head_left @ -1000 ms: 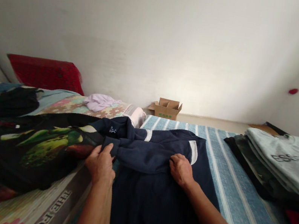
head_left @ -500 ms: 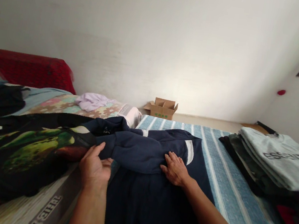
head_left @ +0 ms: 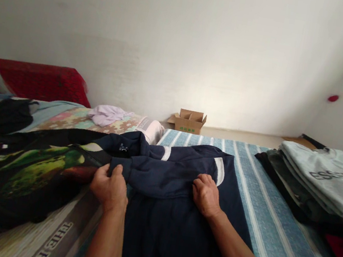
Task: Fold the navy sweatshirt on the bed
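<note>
A navy garment (head_left: 173, 216) with white stripes lies spread on the blue striped bedsheet (head_left: 275, 216) in front of me. My left hand (head_left: 109, 188) pinches the garment's folded left edge, fingers closed on the cloth. My right hand (head_left: 207, 195) rests on the fold near a white stripe, fingers curled and pressing the cloth down. The collar label shows at the upper left of the garment.
A dark printed blanket (head_left: 20, 164) lies to the left. A stack of folded shirts (head_left: 323, 180) sits at the right. At the back are a red pillow (head_left: 41, 80), a lilac cloth (head_left: 108, 114) and a small cardboard box (head_left: 188, 121) by the wall.
My left hand turned from palm-up under the edge to gripping it from above. My right hand curled its fingers on the fold. The view shifted slightly.
</note>
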### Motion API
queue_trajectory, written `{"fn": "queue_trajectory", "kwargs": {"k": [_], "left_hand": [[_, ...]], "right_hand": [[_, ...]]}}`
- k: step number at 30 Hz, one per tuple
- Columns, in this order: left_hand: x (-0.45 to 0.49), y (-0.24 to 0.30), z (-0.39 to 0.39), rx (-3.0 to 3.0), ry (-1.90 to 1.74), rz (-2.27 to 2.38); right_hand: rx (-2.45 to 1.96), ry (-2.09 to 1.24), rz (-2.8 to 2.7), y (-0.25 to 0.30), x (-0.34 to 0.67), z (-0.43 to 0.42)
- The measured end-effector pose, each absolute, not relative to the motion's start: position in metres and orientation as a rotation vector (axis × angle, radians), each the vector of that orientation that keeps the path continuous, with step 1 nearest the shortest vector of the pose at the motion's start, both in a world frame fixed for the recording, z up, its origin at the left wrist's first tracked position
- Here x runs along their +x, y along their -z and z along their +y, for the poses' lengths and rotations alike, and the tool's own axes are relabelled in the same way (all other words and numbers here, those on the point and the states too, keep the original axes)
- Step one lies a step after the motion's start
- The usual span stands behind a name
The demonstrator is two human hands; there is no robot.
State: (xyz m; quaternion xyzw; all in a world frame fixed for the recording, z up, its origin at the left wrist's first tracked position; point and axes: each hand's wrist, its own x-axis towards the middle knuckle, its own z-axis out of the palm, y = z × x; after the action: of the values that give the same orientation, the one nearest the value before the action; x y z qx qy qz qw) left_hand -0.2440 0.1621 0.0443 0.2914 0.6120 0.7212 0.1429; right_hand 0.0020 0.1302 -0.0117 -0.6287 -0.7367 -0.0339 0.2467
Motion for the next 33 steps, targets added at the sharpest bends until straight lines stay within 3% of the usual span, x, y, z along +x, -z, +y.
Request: {"fn": "queue_trajectory", "kwargs": {"k": [3, 10, 13, 18, 21, 33], "left_hand": [[-0.236, -0.052, 0.156, 1.194, -2.117, 2.042], [-0.191, -0.073, 0.140, 1.884, -2.024, 1.797], [-0.166, -0.072, 0.150, 2.101, -1.700, 1.796], [-0.120, -0.064, 0.194, 2.403, -0.750, 1.815], [-0.097, -0.054, 0.225, 2.477, -0.361, 1.734], [-0.069, -0.044, 0.275, 2.549, -0.052, 1.672]], "right_hand": [[-1.697, 0.125, -2.075, 0.008, 0.000, 0.127], [-1.683, 0.143, -2.107, 0.007, -0.002, 0.126], [-1.687, 0.127, -2.099, 0.005, -0.001, 0.125], [-1.677, 0.095, -2.097, 0.003, 0.000, 0.126], [-1.669, 0.081, -2.102, 0.003, -0.001, 0.127], [-1.683, 0.004, -2.079, 0.003, -0.002, 0.131]]}}
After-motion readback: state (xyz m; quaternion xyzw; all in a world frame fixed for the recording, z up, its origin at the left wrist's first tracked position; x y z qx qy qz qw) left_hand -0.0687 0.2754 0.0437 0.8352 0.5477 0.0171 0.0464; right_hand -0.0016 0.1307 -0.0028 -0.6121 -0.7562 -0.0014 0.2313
